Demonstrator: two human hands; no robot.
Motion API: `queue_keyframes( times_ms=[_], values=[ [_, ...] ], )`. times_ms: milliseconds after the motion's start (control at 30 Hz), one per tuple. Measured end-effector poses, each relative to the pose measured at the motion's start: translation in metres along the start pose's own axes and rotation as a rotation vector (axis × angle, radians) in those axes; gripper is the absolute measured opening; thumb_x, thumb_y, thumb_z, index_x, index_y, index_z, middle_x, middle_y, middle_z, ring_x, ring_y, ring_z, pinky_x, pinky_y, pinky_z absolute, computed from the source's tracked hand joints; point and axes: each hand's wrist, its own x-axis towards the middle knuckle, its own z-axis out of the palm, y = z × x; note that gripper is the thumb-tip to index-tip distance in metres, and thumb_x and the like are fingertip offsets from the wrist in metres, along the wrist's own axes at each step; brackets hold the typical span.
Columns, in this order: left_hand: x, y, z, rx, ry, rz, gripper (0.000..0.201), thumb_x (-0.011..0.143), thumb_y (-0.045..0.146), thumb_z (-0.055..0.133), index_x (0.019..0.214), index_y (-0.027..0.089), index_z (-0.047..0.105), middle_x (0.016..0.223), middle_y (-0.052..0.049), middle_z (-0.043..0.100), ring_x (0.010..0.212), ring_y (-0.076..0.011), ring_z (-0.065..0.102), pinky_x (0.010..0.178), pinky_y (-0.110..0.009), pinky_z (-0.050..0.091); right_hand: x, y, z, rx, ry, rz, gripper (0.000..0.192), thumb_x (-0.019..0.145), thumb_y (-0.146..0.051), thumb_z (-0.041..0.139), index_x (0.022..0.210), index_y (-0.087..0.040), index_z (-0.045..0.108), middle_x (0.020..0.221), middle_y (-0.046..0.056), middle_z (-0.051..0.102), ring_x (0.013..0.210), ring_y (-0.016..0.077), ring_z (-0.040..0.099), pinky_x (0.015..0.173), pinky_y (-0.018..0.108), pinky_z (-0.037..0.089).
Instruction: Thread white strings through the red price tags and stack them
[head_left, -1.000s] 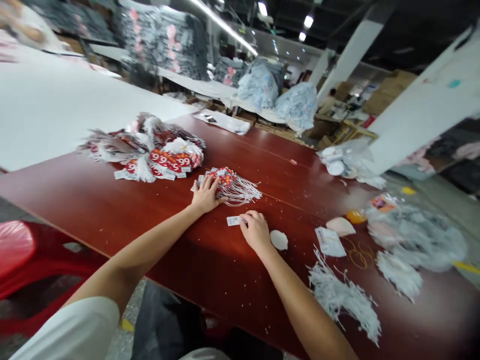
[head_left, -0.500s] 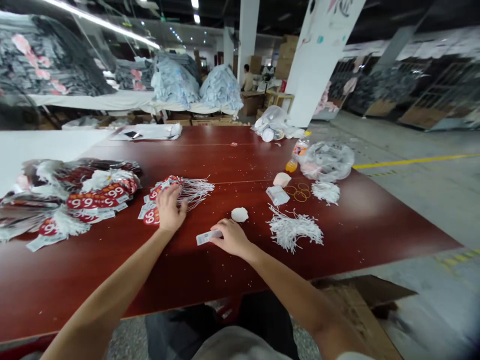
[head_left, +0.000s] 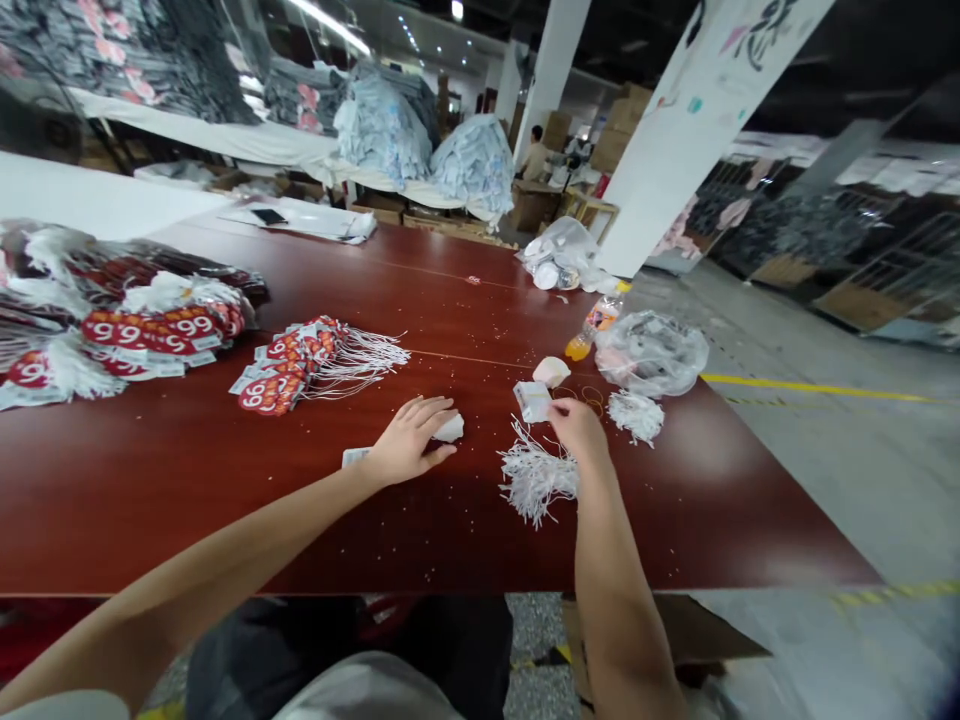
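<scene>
My left hand (head_left: pixel 409 447) lies flat on the red-brown table (head_left: pixel 225 500), fingers spread over a small white lump (head_left: pixel 452 429). A white barcode label (head_left: pixel 354 457) pokes out by its wrist. My right hand (head_left: pixel 576 428) reaches over a bundle of white strings (head_left: pixel 532 478), its fingertips touching a small stack of white labels (head_left: pixel 531 400). A fan of red price tags with strings (head_left: pixel 300 360) lies to the left of both hands.
Bigger heaps of red tags (head_left: pixel 120 320) sit at the far left. A clear plastic bag (head_left: pixel 651 352), an orange bottle (head_left: pixel 592 325), rubber bands (head_left: pixel 595 398) and another string bundle (head_left: pixel 636 413) lie right. The table edge runs near me. A person (head_left: pixel 534 155) sits far back.
My left hand left the red tags and moved right to the white lump. My right hand let go of the barcode label and reached right to the label stack. The view swung right.
</scene>
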Motion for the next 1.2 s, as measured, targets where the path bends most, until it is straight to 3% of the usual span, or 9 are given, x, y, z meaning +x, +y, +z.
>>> queue_keyframes(
  times_ms=[67, 167, 300, 400, 600, 733, 867, 1033, 1200],
  values=[
    [0.021, 0.012, 0.002, -0.044, -0.015, 0.019, 0.041, 0.099, 0.042, 0.050, 0.136, 0.025, 0.054, 0.143, -0.007, 0.053, 0.134, -0.0251, 0.047, 0.117, -0.047, 0.035, 0.024, 0.015, 0.000, 0.006, 0.038, 0.053, 0.035, 0.094, -0.040, 0.047, 0.110, -0.019, 0.071, 0.116, 0.013, 0.070, 0.101, 0.0284, 0.063, 0.076, 0.032, 0.043],
    [0.083, 0.035, 0.031, -0.050, -0.101, -0.018, 0.043, 0.097, 0.046, 0.052, 0.134, 0.024, 0.056, 0.143, -0.006, 0.053, 0.135, -0.0245, 0.045, 0.115, -0.044, 0.037, 0.046, 0.036, 0.008, 0.051, -0.018, 0.079, 0.037, 0.092, -0.044, 0.050, 0.096, -0.017, 0.074, 0.100, 0.014, 0.073, 0.090, 0.0276, 0.065, 0.071, 0.031, 0.044],
    [0.175, 0.057, 0.091, 0.024, -0.329, -0.154, 0.098, 0.077, 0.069, 0.065, 0.150, 0.013, 0.034, 0.157, -0.017, 0.031, 0.144, -0.0357, 0.027, 0.115, -0.051, 0.032, 0.054, 0.056, 0.023, 0.157, -0.098, 0.070, 0.043, 0.090, -0.053, 0.051, 0.073, -0.017, 0.069, 0.069, 0.008, 0.068, 0.062, 0.0213, 0.061, 0.058, 0.028, 0.043],
    [0.209, 0.062, 0.122, 0.086, -0.433, -0.197, 0.114, 0.068, 0.073, 0.068, 0.152, 0.008, 0.027, 0.149, -0.023, 0.038, 0.136, -0.0396, 0.034, 0.110, -0.051, 0.034, 0.055, 0.067, 0.028, 0.245, -0.149, 0.081, 0.048, 0.089, -0.057, 0.054, 0.064, -0.018, 0.063, 0.056, 0.004, 0.060, 0.049, 0.0164, 0.052, 0.049, 0.027, 0.039],
    [0.204, 0.050, 0.134, 0.081, -0.352, -0.165, 0.103, 0.071, 0.073, 0.061, 0.150, 0.014, 0.031, 0.143, -0.018, 0.044, 0.129, -0.0366, 0.038, 0.108, -0.050, 0.029, 0.060, 0.076, 0.020, 0.430, -0.338, 0.129, 0.037, 0.091, -0.049, 0.062, 0.076, -0.016, 0.065, 0.070, 0.006, 0.067, 0.051, 0.0122, 0.057, 0.047, 0.022, 0.049],
    [0.202, 0.044, 0.136, 0.015, -0.334, -0.164, 0.103, 0.070, 0.076, 0.060, 0.149, 0.014, 0.033, 0.141, -0.017, 0.045, 0.128, -0.0358, 0.038, 0.107, -0.049, 0.031, 0.063, 0.076, 0.008, 0.403, -0.398, 0.140, 0.028, 0.093, -0.040, 0.063, 0.081, -0.015, 0.066, 0.078, 0.009, 0.070, 0.051, 0.0102, 0.059, 0.050, 0.022, 0.054],
    [0.202, 0.044, 0.140, 0.010, -0.306, -0.185, 0.104, 0.068, 0.074, 0.062, 0.148, 0.013, 0.034, 0.139, -0.018, 0.046, 0.126, -0.0366, 0.038, 0.107, -0.049, 0.030, 0.063, 0.068, 0.003, 0.248, -0.417, 0.113, 0.023, 0.094, -0.033, 0.058, 0.082, -0.015, 0.066, 0.080, 0.009, 0.071, 0.056, 0.0120, 0.064, 0.052, 0.021, 0.053],
    [0.201, 0.048, 0.142, 0.021, -0.330, -0.175, 0.108, 0.067, 0.074, 0.062, 0.150, 0.011, 0.031, 0.141, -0.019, 0.044, 0.128, -0.0382, 0.036, 0.108, -0.049, 0.029, 0.066, 0.042, -0.003, -0.090, -0.380, 0.070, 0.022, 0.083, -0.029, 0.062, 0.064, -0.017, 0.063, 0.057, 0.005, 0.064, 0.052, 0.0164, 0.062, 0.050, 0.024, 0.041],
    [0.205, 0.045, 0.138, 0.018, -0.337, -0.225, 0.103, 0.069, 0.073, 0.064, 0.147, 0.012, 0.038, 0.139, -0.020, 0.047, 0.127, -0.0388, 0.039, 0.109, -0.052, 0.030, 0.043, 0.039, -0.055, -0.296, -0.350, 0.071, 0.019, 0.074, -0.032, 0.067, 0.060, -0.019, 0.064, 0.054, 0.003, 0.061, 0.055, 0.0176, 0.059, 0.052, 0.026, 0.032]
  ],
)
